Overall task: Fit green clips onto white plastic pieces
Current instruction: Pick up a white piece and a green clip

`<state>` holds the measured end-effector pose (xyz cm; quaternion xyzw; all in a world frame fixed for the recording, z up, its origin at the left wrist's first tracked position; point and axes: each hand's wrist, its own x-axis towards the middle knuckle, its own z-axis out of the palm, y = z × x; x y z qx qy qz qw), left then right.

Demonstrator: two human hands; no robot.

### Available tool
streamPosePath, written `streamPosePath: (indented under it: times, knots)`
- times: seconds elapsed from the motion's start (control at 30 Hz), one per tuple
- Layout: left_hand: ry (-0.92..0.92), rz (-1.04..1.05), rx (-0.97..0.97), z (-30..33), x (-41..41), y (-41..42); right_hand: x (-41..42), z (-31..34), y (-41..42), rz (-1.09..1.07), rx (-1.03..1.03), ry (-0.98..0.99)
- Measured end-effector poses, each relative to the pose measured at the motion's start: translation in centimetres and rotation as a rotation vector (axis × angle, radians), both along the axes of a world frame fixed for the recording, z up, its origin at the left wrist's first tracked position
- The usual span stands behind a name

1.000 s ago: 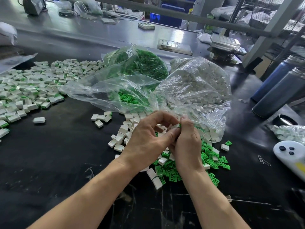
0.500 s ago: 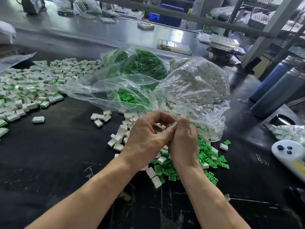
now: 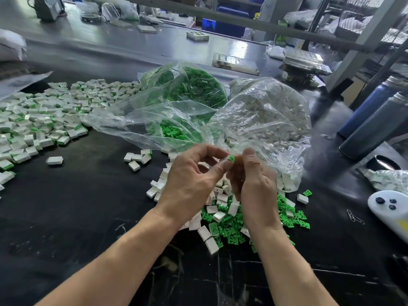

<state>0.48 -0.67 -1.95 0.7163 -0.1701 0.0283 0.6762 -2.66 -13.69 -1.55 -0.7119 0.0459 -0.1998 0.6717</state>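
Above the black table (image 3: 66, 217) and its loose heap of parts, our left hand (image 3: 192, 184) pinches a white piece (image 3: 225, 159) while our right hand (image 3: 254, 186) pinches the green clip (image 3: 231, 158) against it. We should keep the clip square and press evenly until it seats. Our fingers hide the joint, so how far it has seated is unclear.

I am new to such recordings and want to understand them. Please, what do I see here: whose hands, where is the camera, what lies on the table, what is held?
No machine here: a person works with bare hands, filmed by a camera on their head looking down. The left hand pinches a white piece with a green clip at its end; the right hand is beside it. On the black table lie loose green clips, white pieces, two clear bags of each, and a pile of finished pieces far left.
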Motion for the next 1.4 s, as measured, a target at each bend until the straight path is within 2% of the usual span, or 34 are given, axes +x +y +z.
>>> streamPosePath:
  times: [0.2, 0.67, 0.97, 1.1, 1.23, 1.4]
  knots:
    - [-0.031, 0.044, 0.031, 0.1, 0.3, 0.6, 0.1, -0.1, -0.4, 0.086, -0.075, -0.039]
    - [-0.094, 0.051, 0.176, -0.3, 0.7, 1.0, 0.2, -0.5, -0.8, 0.036, -0.1, 0.017]
    - [-0.08, 0.036, 0.223, 0.1, 1.2, 1.7, 0.8, -1.1, -0.8, 0.041, -0.209, 0.067]
    - [-0.107, 0.114, 0.367, 0.2, 1.9, 3.1, 0.7, -1.2, -1.1, 0.007, -0.195, 0.078]
    - [-0.108, 0.3, 0.621, 0.2, 3.4, 5.8, 0.6, -1.1, -1.6, -0.036, -0.174, 0.088]
    - [0.029, 0.537, 0.811, 0.4, 4.9, 8.1, 0.6, -1.1, -1.5, -0.047, -0.178, 0.118]
